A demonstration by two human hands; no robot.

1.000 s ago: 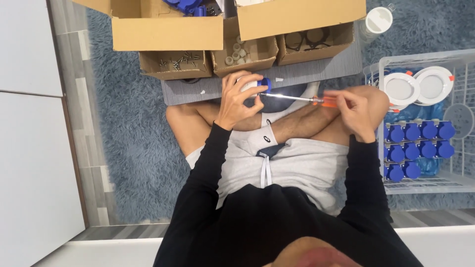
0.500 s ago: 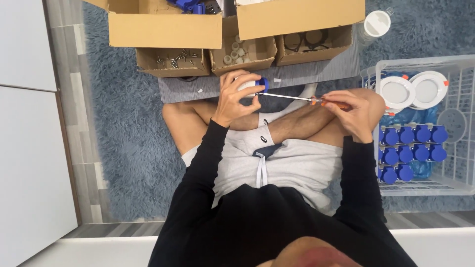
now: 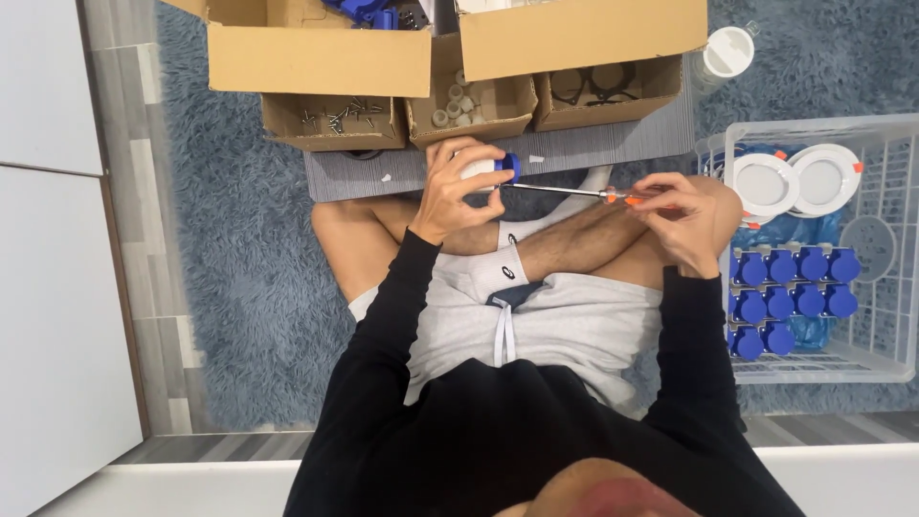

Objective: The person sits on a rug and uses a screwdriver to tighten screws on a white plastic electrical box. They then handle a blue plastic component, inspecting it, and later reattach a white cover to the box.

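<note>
Fingers of our left hand (image 3: 455, 196) are curled shut around the white-and-blue plug body (image 3: 488, 168), pinching it just above the crossed legs, near the grey ribbed mat (image 3: 593, 148). Our right hand (image 3: 684, 215) has its fingers closed on the orange handle of the screwdriver (image 3: 584, 192), to the right of the plug.

Shaft runs almost level from right to left, tip meeting the blue end of the plug right beside our left thumb. We can't tell whether the tip sits in a screw head; too small to see.

To do this well, in our judgement:
- keep shaft in line with the screw axis, no tilt
- press inward lightly while turning, so the tip doesn't cam out toward the thumb
- brace the left wrist on the knee so the plug can't rotate with the driver

Surroundings: three small open cardboard boxes on the far side, screws (image 3: 335, 117) in the left one, small white parts (image 3: 459, 103) in the middle one, black rings (image 3: 598, 86) in the right one. White wire basket (image 3: 900, 249) on the right holds rows of blue plugs (image 3: 790, 297) and two round white discs (image 3: 795, 182).
</note>
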